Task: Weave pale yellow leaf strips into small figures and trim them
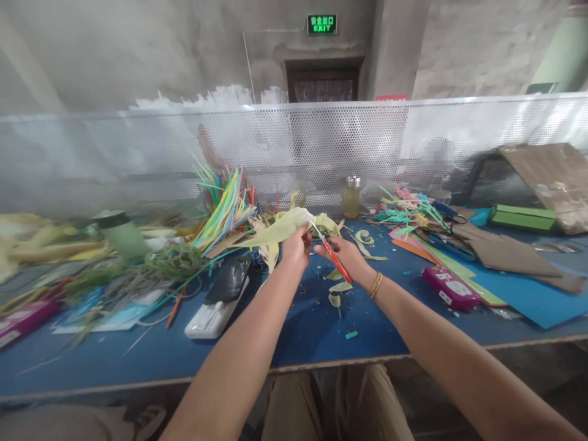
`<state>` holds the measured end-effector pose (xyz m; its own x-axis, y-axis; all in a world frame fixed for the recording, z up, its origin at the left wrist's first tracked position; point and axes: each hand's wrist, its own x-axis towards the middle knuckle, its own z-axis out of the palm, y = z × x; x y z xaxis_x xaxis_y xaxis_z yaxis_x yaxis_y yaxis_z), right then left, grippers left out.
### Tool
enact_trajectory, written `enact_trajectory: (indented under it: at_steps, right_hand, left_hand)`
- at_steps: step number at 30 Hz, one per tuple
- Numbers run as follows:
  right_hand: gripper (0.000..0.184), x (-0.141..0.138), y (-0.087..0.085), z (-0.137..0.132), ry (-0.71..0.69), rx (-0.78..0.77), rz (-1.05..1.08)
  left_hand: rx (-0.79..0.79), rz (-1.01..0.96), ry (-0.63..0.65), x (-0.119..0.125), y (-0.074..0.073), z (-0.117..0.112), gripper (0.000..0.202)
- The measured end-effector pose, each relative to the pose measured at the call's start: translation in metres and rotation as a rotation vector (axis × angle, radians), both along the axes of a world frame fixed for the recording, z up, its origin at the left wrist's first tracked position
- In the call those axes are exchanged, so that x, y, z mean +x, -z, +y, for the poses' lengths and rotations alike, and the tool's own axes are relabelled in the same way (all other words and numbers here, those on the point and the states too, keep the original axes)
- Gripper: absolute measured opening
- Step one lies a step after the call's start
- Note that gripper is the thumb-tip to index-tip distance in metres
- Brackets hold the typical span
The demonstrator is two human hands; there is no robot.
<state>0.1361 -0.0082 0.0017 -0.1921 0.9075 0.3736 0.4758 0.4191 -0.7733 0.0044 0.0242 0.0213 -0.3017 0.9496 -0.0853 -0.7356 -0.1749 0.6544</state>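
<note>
My left hand point(297, 248) is closed, pinching a pale green corn husk point(280, 228) that spreads out to the left with a pointed end. In my right hand point(353, 256) is a pair of red-handled scissors point(337, 263), its metal blades pointing up and left at the right edge of the husk. The blade tips are close to my left fingertips; whether they touch the husk I cannot tell. Cut husk pieces point(340, 286) lie on the blue table point(321, 343) below my hands. More curled husk point(365, 237) lies beyond my right hand.
A black phone point(228, 280) rests on a white box point(215, 315) at left. Behind stand colourful pipe cleaners point(225, 211) and a bottle point(351, 199). To the right are a purple pack point(451, 286), coloured paper point(528, 300) and cardboard point(509, 251). A perforated metal screen point(331, 141) closes the back.
</note>
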Motion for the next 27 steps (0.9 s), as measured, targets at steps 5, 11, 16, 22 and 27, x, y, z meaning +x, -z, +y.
enact_trajectory:
  at_steps: [5, 11, 16, 22, 27]
  right_hand:
    - [0.038, -0.002, 0.003, -0.001, -0.005, -0.002, 0.051]
    - [0.036, -0.001, 0.002, -0.003, -0.011, 0.006, 0.076]
    - [0.041, -0.005, 0.003, -0.007, 0.001, -0.002, 0.052]
    - [0.042, -0.005, 0.001, -0.010, 0.042, 0.053, -0.006]
    - [0.046, -0.002, 0.004, -0.006, 0.057, 0.014, 0.051]
  left_hand:
    - [0.002, 0.000, 0.021, -0.003, -0.005, -0.004, 0.014]
    - [-0.013, -0.021, -0.011, -0.008, -0.012, -0.010, 0.015]
    - [-0.048, -0.067, -0.106, -0.008, -0.015, -0.009, 0.012]
    - [-0.008, -0.039, -0.073, 0.000, -0.005, -0.004, 0.015]
    - [0.017, -0.022, -0.015, 0.011, 0.003, -0.005, 0.017]
